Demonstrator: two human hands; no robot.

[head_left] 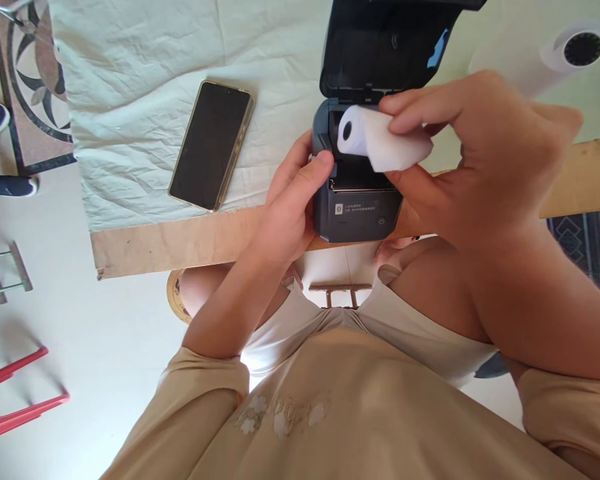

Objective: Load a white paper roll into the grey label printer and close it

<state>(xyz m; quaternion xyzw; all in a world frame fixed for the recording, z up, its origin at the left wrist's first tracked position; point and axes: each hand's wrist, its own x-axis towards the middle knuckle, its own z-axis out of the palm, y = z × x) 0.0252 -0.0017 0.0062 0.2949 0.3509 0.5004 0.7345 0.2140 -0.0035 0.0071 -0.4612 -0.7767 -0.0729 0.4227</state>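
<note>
A small white roll of thermal paper (380,141) hangs pinched between thumb and fingers of the right hand (473,157), directly over the open bay of a compact dark-grey plastic label printer (355,213) whose black hinged lid (380,50) stands raised at twelve o'clock. The left hand (290,200) is wrapped around the printer's side at nine o'clock, thumb pressed on its top edge, bracing it at the near edge of a bare wooden table (180,243) partly draped in a creased white cloth (145,87). A black smartphone in a gold-toned case (211,145) lies face up on the cloth at ten o'clock from the printer, well apart from it. A larger white paper roll (545,57) rests at two o'clock.

Risks, as judged from this frame: the printer sits right at the table edge above the person's lap, so a loosened left grip could tip it off. The roll is held by a light pinch only and could slip, unspool, or drop in skewed, leaving the raised lid unable to close cleanly.
</note>
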